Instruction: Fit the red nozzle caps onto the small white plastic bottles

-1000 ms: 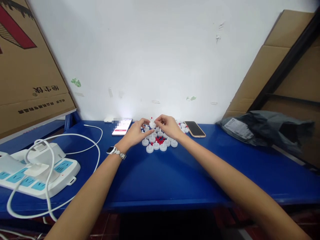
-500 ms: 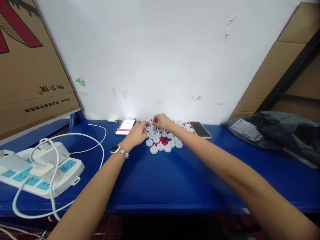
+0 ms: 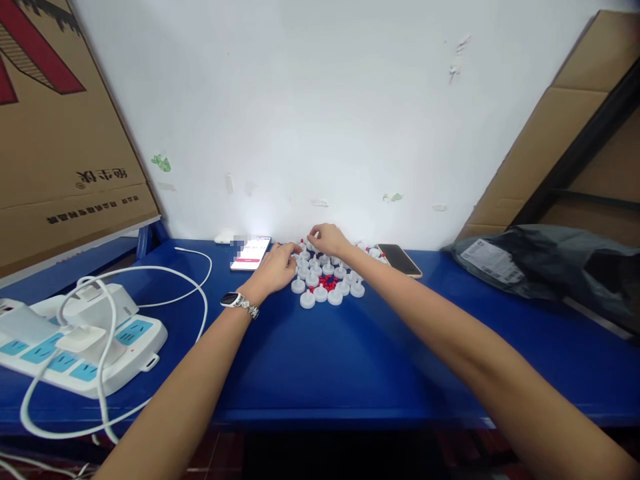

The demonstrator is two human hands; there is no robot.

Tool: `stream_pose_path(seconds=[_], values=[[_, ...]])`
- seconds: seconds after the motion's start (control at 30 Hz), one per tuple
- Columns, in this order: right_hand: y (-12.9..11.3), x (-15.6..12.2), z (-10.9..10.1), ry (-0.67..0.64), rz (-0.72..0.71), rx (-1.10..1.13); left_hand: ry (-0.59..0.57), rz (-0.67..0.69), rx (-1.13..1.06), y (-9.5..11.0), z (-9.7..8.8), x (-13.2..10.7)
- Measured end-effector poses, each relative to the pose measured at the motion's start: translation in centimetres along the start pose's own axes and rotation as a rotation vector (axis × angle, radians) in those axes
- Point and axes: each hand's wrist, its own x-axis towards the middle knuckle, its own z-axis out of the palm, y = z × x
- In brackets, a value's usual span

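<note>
The left arm [image 3: 200, 363] is slanted up from the lower left of the frame, the left hand [image 3: 278, 268] held back upward, fingers loosely extended beside the white caps [image 3: 335, 297] clustered at centre. The right arm [image 3: 450, 333] is stretched from the lower right, the right hand's [image 3: 327, 240] fingers curled downward behind them. Whether anything is gripped cannot be told.

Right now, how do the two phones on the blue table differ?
Screen: the left phone is lit, a red bar low on its white display; the right phone is dark.
Edge: the right phone has a pale tan rim, the left phone a thin dark one.
Place: left phone lies left of the white spouted caps, right phone to their right.
Shared: both lie screen up on the blue table, near the white wall.
</note>
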Motion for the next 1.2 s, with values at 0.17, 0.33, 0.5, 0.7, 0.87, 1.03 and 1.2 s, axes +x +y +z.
stream_pose_path(seconds=[0.17, 0.33, 0.5, 0.7, 0.87, 1.03, 1.2], values=[[1.0, -0.3, 0.2, -0.030, 0.073, -0.191, 0.008, 0.011, -0.013, 0.3, -0.1, 0.0], [1.0, -0.5, -0.6, -0.004, 0.137, 0.002, 0.032, 0.040, -0.051, 0.4, -0.3, 0.0], [1.0, -3.8, -3.2, 0.063, 0.187, 0.507, 0.120, 0.092, -0.105, 1.8, -0.8, -0.1], [0.1, -9.4, -4.0, -0.045, 0.142, 1.176, 0.112, 0.150, -0.316, 5.0, -0.6, -0.5], [-0.4, -10.8, -4.2, -0.002, 0.146, 1.101, 0.139, 0.196, -0.351, 6.0, -0.5, -0.6], [-0.8, -11.8, -4.8, 0.225, 0.012, 0.600, 0.070, 0.297, -0.194, 5.6, -1.0, -0.6], [-0.9, -12.1, -4.4, 0.154, -0.071, 0.456, 0.024, 0.325, -0.140, 5.8, -0.8, -0.8]])
